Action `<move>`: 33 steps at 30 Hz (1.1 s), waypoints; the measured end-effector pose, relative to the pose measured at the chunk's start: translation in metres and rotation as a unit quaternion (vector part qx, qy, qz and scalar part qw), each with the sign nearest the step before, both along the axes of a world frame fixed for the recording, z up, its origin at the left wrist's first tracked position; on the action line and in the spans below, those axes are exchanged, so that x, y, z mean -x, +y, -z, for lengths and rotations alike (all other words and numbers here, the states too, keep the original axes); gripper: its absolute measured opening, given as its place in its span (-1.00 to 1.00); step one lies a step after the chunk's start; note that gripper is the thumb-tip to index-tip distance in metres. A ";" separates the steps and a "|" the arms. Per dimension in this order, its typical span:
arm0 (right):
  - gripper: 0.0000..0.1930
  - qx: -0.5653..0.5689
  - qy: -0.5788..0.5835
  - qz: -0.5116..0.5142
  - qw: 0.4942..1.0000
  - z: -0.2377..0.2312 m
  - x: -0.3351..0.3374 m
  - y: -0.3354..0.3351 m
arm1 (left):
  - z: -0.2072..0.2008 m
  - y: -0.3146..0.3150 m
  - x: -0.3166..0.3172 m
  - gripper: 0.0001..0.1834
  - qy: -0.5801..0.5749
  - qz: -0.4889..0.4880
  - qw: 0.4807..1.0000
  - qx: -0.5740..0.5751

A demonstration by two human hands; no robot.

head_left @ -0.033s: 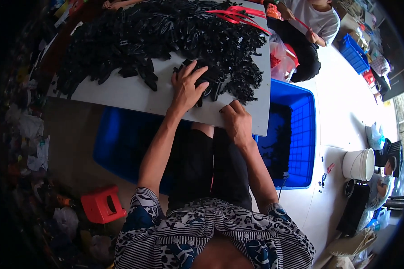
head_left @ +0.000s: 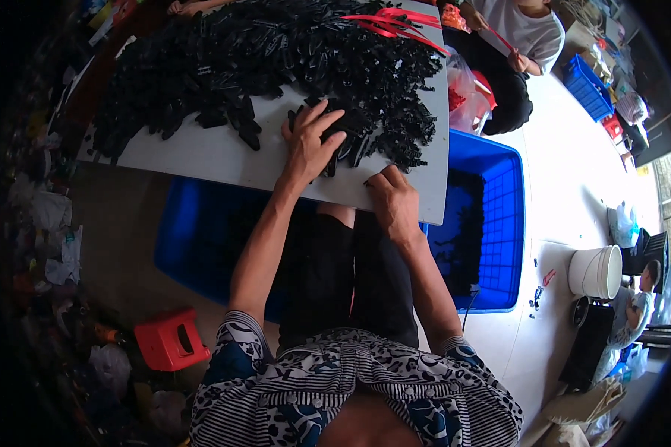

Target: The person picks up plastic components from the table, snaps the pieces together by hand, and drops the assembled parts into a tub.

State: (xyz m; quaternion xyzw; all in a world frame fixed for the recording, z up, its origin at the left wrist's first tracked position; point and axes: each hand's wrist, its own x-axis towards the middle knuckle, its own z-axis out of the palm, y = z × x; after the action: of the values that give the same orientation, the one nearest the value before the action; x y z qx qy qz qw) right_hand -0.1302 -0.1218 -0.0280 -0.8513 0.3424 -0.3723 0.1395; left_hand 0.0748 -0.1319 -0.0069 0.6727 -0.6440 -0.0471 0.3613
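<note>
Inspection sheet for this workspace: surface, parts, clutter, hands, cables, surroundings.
Surface: pale tabletop, largely covered.
Parts: black pieces, heaped; red strips at the far right.
Clutter: red stool, lower left; dark bits on the floor, right.
Hands: left hand spread over black pieces; right hand curled at the table's front edge, grip unclear.
Cables: thin dark strand by the blue crate; cable or not, unclear.
Surroundings: white bucket; co-worker at upper right.

A red stool (head_left: 159, 344) shows lower left, a white bucket (head_left: 593, 274) right, a blue crate (head_left: 585, 88) upper right.
</note>
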 end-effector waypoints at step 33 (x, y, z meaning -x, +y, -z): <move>-0.92 -0.584 -0.474 -0.102 0.650 0.014 0.021 0.069 | -0.007 0.133 0.044 -0.63 0.493 -0.067 0.867 0.011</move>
State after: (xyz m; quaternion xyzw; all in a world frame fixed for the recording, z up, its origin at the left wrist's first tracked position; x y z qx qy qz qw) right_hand -0.1513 -0.0523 -0.0423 -0.3305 0.2874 -0.4317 0.7886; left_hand 0.0304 0.0013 0.0000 0.5991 -0.3362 -0.3414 0.6415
